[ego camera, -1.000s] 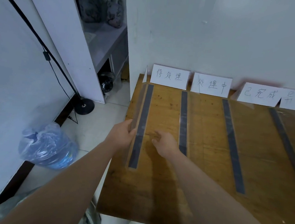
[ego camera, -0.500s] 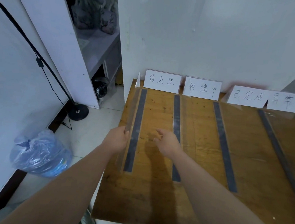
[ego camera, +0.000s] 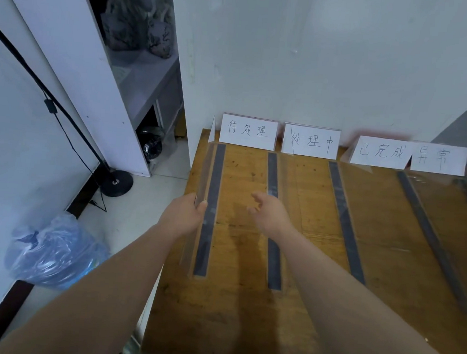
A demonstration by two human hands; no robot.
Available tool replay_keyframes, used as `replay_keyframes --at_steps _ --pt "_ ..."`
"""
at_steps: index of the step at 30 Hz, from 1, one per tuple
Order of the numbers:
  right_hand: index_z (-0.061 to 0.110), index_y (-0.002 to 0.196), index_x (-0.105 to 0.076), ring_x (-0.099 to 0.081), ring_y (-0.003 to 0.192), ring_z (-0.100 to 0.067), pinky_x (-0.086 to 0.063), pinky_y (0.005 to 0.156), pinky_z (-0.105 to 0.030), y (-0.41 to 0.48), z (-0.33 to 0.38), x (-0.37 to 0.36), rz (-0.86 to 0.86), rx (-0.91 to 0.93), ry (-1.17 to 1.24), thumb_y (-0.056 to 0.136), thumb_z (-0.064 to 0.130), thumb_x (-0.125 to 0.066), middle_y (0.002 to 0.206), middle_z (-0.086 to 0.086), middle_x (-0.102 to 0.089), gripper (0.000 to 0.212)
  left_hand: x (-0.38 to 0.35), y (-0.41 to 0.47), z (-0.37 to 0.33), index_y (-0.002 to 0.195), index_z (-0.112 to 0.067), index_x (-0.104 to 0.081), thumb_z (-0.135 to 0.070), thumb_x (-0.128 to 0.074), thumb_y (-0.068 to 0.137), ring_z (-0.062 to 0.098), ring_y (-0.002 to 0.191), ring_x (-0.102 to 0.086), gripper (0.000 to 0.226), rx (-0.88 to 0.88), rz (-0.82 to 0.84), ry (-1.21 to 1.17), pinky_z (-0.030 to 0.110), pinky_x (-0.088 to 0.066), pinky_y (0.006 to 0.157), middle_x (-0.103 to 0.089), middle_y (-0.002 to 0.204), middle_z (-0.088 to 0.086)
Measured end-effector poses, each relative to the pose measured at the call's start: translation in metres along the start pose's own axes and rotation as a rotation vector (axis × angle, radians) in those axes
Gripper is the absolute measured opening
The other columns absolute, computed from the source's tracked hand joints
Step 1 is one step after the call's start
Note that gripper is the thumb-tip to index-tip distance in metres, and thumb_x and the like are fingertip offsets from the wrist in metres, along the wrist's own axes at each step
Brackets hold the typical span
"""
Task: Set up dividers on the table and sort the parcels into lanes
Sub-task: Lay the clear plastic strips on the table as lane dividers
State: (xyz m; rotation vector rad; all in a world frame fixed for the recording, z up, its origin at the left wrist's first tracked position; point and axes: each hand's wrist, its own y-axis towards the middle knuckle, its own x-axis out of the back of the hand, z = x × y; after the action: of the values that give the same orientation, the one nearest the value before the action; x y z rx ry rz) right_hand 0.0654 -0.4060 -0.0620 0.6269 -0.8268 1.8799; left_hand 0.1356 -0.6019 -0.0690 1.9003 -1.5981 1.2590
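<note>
Clear plastic divider [ego camera: 204, 174] stood on edge along the outer side of the leftmost dark strip [ego camera: 216, 175], close to the left rim of the wooden counter [ego camera: 243, 317].

Head view (only view). Left grip [ego camera: 186, 215] was closed on the divider about midway along its length, pinching the sheet. Right grip [ego camera: 270, 212] hung open over the bare wood between the leftmost dark strip and the second strip [ego camera: 273, 166], holding nothing.

Change over the last second: the right grip had been nearly at the divider and had since drawn off to the right, clear of the sheet. The left grip kept its hold.

Reading: the divider was probably seated or nearly so, with one hand enough to steady it. No parcels were in sight, so sorting looked not yet begun.

Surface: four dark strips ran front to back. Faint clear sheets seemed to stand by the other three, but this was hard to confirm. Handwritten paper cards [ego camera: 248, 132] leaned at the far edge against the white wall [ego camera: 320, 58].

Room: tiled floor [ego camera: 152, 198] to the left, with a bagged water jug [ego camera: 53, 249] and a lamp-stand base [ego camera: 117, 183] with a cable.
</note>
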Motion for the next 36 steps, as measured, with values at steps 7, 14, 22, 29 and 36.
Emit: replay_keyframes --at_steps 7,14,22,29,36 --pt "0.018 0.147 -0.038 -0.045 0.133 -0.020 -0.040 0.108 -0.035 0.040 0.011 0.029 -0.058 0.030 -0.006 0.099 0.021 -0.052 0.146 -0.002 -0.047 0.051 0.019 0.041 -0.015 0.126 -0.008 -0.053 -0.037 -0.036 0.104 0.026 0.109 -0.055 0.040 0.010 -0.029 0.006 0.037 -0.042 0.089 -0.061 0.116 0.008" --pt "0.016 0.148 -0.036 -0.041 0.135 -0.022 -0.036 0.111 -0.036 0.138 0.026 0.061 -0.082 0.116 -0.095 0.099 0.022 -0.050 0.150 -0.004 -0.041 0.051 0.037 0.117 -0.038 0.139 -0.005 -0.048 -0.034 -0.035 0.104 0.028 0.120 -0.055 0.047 0.030 -0.084 0.006 0.037 -0.041 0.095 -0.058 0.132 0.015" --pt "0.012 0.148 -0.033 -0.029 0.141 -0.027 -0.028 0.111 -0.037 0.272 0.030 0.054 -0.031 0.207 -0.287 0.097 0.018 -0.050 0.156 -0.008 -0.027 0.054 0.048 0.200 -0.046 0.123 -0.012 -0.064 -0.034 -0.043 0.100 0.024 0.108 -0.060 0.038 0.069 -0.236 -0.033 0.037 -0.045 0.090 -0.066 0.120 0.008" --pt "0.006 0.142 -0.034 -0.042 0.127 -0.034 -0.043 0.096 -0.041 0.338 0.023 0.045 -0.007 0.221 -0.456 0.092 0.015 -0.055 0.149 -0.011 -0.032 0.054 0.043 0.236 -0.047 0.124 -0.017 -0.065 -0.042 -0.047 0.097 0.020 0.108 -0.061 0.041 0.076 -0.335 -0.063 0.031 -0.042 0.086 -0.067 0.123 0.002" --pt "0.003 0.141 -0.028 -0.045 0.116 -0.036 -0.046 0.089 -0.042 0.351 0.010 0.028 0.007 0.173 -0.549 0.087 0.014 -0.061 0.141 -0.017 -0.027 0.064 0.038 0.247 -0.039 0.118 -0.019 -0.068 -0.033 -0.047 0.097 0.010 0.080 -0.061 0.033 0.093 -0.314 -0.058 0.026 -0.044 0.072 -0.071 0.098 0.001"
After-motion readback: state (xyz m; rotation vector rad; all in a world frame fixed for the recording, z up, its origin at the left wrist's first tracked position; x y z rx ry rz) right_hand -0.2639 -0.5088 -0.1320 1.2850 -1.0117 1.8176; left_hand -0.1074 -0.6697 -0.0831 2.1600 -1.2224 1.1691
